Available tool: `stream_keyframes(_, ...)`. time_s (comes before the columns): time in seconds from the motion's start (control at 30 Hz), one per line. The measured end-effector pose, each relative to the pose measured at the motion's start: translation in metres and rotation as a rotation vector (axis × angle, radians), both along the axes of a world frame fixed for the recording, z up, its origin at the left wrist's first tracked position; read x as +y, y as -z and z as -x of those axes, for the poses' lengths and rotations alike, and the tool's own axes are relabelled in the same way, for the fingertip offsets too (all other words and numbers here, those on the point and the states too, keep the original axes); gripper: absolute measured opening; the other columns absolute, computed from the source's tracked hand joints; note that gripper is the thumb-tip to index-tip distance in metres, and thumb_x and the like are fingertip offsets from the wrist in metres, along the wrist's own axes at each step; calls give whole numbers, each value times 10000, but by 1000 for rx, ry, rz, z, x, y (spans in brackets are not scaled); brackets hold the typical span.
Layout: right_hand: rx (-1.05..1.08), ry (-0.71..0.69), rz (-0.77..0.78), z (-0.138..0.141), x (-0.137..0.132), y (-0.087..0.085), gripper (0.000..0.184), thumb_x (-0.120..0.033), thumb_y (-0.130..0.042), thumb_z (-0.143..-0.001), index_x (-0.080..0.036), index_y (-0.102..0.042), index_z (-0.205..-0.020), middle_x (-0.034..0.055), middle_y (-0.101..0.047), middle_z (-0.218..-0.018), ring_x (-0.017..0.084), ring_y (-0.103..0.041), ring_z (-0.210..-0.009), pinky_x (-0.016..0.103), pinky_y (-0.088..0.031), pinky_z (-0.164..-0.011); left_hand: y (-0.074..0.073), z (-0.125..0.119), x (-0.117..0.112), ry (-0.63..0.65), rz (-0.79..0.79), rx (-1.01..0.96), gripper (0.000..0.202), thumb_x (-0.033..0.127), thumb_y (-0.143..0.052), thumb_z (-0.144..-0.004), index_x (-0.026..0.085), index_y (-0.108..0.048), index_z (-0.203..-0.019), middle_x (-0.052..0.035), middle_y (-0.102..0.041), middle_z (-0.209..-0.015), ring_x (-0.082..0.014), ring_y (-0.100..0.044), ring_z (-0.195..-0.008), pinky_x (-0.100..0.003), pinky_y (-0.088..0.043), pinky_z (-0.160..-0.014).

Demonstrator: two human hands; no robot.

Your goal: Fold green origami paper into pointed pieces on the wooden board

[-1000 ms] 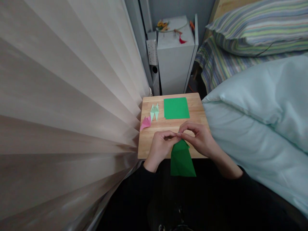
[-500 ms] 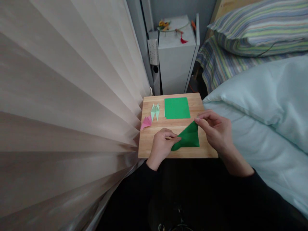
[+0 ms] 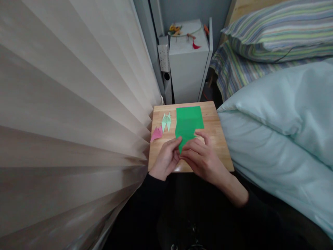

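A folded dark green paper [image 3: 185, 138] lies on the small wooden table [image 3: 215, 130], its far end overlapping the view of a green square sheet [image 3: 189, 116] behind it. My left hand [image 3: 166, 158] pinches the folded paper's near left edge with curled fingers. My right hand [image 3: 201, 156] lies over the paper's near part, fingers stretched and pressing it down on the table. The lower part of the folded paper is hidden under both hands.
A pale green folded figure [image 3: 167, 121] and a pink folded figure [image 3: 157, 133] sit at the table's left. A pleated curtain [image 3: 73, 114] hangs on the left, a white cabinet [image 3: 187, 66] stands behind, and a bed with a light blue duvet [image 3: 281, 118] borders the right.
The folded green paper, held up between both hands a second ago, was swung over the table and now lies flat. My right hand came back from the right onto it.
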State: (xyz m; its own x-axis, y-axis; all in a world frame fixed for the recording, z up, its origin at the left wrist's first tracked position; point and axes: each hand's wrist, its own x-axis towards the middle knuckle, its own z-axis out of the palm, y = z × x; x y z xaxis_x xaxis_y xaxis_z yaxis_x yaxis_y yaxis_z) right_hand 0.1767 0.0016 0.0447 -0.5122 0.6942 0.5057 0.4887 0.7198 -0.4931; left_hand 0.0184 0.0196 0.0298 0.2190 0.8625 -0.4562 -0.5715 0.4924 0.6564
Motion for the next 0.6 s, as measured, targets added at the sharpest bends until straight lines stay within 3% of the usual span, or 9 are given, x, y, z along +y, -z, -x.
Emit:
stream_keyframes(0.17, -80, -108, 61, 10, -9, 2, 194, -124, -554, -1011, -235, -650, -883, 3, -730, -938, 181, -661, -973, 557, -252, -1222, -3, 6, 7, -191, -116, 118, 345, 311, -973, -636, 141, -762, -849, -42, -786, -804, -139, -716, -663, -253, -586, -686)
stream_keyframes(0.27, -41, -110, 103, 8, -7, 3, 156, -182, -620, -991, -242, -645, -849, -4, -728, -908, 197, -661, -960, 572, -281, -1197, -2, 7, 8, -296, -153, 155, 383, 310, -993, -593, 152, -770, -862, -35, -800, -829, -165, -748, -723, -296, -601, -780)
stream_keyframes(0.33, 75, 2, 104, 5, -3, 3, 141, -229, -663, -976, -248, -651, -837, 6, -729, -888, 211, -661, -925, 546, -381, -1110, -1, 6, 8, -313, -170, 181, 381, 326, -1001, -573, 156, -775, -829, -39, -809, -842, -175, -752, -744, -312, -600, -808)
stream_keyframes(0.43, 314, 315, 142, -2, 7, 3, 58, -304, -724, -944, -260, -688, -933, 54, -746, -943, 251, -675, -945, 479, -497, -940, 2, 4, 7, -299, -211, 215, 356, 328, -989, -602, 175, -796, -860, -47, -826, -906, -181, -755, -770, -313, -598, -809)
stream_keyframes(0.53, 522, 495, 357, -6, 15, 5, 283, -403, -805, -864, -258, -698, -1082, 64, -753, -982, 263, -695, -951, 448, -542, -890, 4, -2, 4, -281, -246, 240, 341, 298, -976, -632, 192, -809, -909, -49, -833, -961, -189, -763, -808, -309, -601, -807)
stream_keyframes(0.6, 638, 505, 519, -8, 18, 8, 278, -420, -815, -840, -241, -714, -1027, 47, -750, -921, 236, -697, -884, 423, -551, -871, 4, -7, 1, -285, -252, 248, 330, 290, -978, -630, 186, -809, -894, -54, -832, -950, -191, -764, -811, -307, -602, -806)
